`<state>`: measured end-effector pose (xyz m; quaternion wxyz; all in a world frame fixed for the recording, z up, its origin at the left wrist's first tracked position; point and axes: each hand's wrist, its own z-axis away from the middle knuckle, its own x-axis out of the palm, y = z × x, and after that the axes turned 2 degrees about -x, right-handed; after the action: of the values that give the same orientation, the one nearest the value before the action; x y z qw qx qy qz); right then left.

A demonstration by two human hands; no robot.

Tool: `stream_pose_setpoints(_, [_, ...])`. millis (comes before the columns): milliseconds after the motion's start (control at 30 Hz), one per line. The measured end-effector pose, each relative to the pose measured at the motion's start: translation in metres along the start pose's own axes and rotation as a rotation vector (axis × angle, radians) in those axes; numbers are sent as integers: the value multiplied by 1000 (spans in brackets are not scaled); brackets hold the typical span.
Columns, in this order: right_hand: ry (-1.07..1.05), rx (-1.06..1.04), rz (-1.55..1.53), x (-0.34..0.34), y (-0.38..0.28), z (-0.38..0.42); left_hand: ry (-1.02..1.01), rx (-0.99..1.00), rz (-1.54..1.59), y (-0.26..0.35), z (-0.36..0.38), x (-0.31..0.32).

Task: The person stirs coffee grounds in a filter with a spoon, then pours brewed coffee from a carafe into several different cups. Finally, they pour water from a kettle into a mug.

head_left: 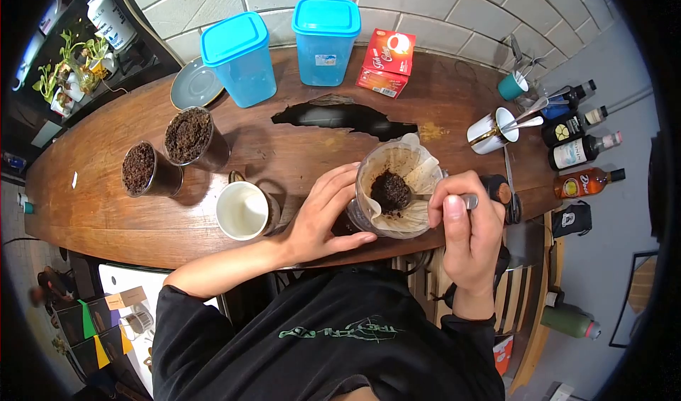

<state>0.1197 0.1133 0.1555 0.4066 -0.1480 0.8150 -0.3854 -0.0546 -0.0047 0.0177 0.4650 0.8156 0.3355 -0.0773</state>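
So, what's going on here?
Someone's right hand grips a metal utensil, mostly hidden, at the edge of a paper filter with dark grounds in it. Their left hand is against the clear vessel around the filter. A white mug stands to the left, and farther left are two cups heaped with dark, crumbly material.

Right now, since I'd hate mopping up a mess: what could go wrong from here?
The metal utensil in the right hand might snag the paper filter or flick out dark grounds. The clear vessel around the filter looks near the wooden table's edge, so a bump could tip it. The left forearm passes close to the mug and might knock it.
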Motion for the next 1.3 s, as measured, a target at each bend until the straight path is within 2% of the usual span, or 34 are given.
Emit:
stream_pose_setpoints(233, [-48, -120, 27, -9, -9, 6, -3, 14, -6, -2, -1, -1])
stream_pose_setpoints(300, [-106, -167, 72, -16, -15, 5, 6, 24, -3, -2, -1, 0])
stream_pose_setpoints(433, [-87, -209, 172, -30, -17, 3, -5, 8, 8, 0, -2, -1])
stream_pose_setpoints(867, [-86, -214, 79, -20, -6, 1, -10, 10, 6, 0, -2, -2])
stream_pose_setpoints(1067, [-214, -205, 186, -26, -11, 1, -19, 5, -1, 0, -2, -3])
stream_pose_setpoints(1300, [-286, -331, 182, -25, -10, 3, -19, 6, -17, -1, -1, -2])
